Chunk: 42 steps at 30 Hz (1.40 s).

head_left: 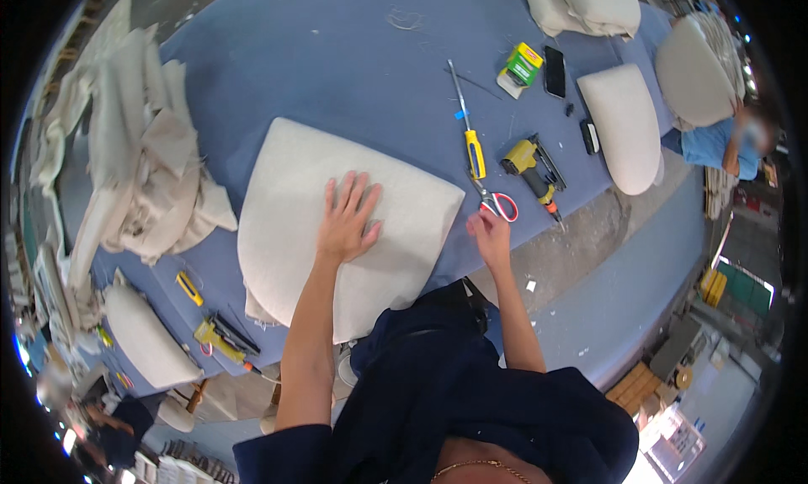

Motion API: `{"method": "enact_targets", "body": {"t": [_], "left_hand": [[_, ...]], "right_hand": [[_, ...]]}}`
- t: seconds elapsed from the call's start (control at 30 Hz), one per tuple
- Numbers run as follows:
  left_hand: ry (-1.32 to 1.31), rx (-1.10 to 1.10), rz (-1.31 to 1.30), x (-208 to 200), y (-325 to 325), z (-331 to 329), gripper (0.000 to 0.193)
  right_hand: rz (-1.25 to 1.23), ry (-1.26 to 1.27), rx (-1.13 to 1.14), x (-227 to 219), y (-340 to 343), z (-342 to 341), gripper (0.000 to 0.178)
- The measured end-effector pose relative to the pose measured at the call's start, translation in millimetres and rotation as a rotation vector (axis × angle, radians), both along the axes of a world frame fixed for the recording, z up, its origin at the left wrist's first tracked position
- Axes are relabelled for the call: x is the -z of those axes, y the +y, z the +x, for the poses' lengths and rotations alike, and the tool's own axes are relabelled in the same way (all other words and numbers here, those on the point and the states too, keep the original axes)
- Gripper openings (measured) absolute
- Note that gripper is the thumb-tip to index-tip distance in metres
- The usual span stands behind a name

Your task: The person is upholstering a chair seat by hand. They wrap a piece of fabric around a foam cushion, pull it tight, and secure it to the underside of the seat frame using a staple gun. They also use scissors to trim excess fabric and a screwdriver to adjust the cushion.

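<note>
A large cream fabric-covered seat cushion [295, 181], with one rounded end, lies flat on the blue-covered table in front of me. My left hand [343, 223] rests on its top, palm down with the fingers spread. Beyond the cushion's right corner, my right hand [490, 236] is closed at the red-and-white handles of a pair of scissors [507, 206]. Its fingertips are partly hidden. Just past the scissors lies a screwdriver-like tool [475, 151] with a yellow handle and a long metal shaft. A yellow-and-black staple gun [532, 168] lies to the right.
Farther back are a green-and-yellow box [520, 67] and a black phone [555, 71]. Another padded cushion [623, 126] lies at the right edge. Cream fabric [151, 181] is heaped at left, near a second staple gun [223, 339]. A co-worker [732, 143] handles a cushion at far right.
</note>
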State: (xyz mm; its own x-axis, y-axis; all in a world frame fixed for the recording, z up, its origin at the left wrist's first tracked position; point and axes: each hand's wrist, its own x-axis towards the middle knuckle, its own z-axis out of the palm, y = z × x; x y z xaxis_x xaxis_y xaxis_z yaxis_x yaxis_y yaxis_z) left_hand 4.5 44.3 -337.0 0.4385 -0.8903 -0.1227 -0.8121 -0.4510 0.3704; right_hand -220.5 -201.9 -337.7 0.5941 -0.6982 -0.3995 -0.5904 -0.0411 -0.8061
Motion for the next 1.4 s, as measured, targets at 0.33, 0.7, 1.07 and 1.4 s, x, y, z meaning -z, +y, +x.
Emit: {"method": "enact_targets", "body": {"t": [0.33,0.7,1.07,1.4], "left_hand": [[0.093,0.007,0.073,16.9,0.1,7.1,0.077],[0.114,-0.023,-0.068,22.9,14.1,10.9,0.072],[0.086,-0.012,-0.079,29.1,15.0,9.8,0.075],[0.096,-0.024,-0.169,36.9,16.2,7.9,0.071]], "right_hand": [[-0.927,0.326,-0.362,28.8,-171.5,193.1,0.025],[-0.823,0.358,-0.745,-0.1,-203.5,301.4,0.017],[0.388,-0.299,-1.031,-5.0,83.3,444.8,0.014],[0.267,-0.079,-1.399,18.9,116.3,485.0,0.012]]}}
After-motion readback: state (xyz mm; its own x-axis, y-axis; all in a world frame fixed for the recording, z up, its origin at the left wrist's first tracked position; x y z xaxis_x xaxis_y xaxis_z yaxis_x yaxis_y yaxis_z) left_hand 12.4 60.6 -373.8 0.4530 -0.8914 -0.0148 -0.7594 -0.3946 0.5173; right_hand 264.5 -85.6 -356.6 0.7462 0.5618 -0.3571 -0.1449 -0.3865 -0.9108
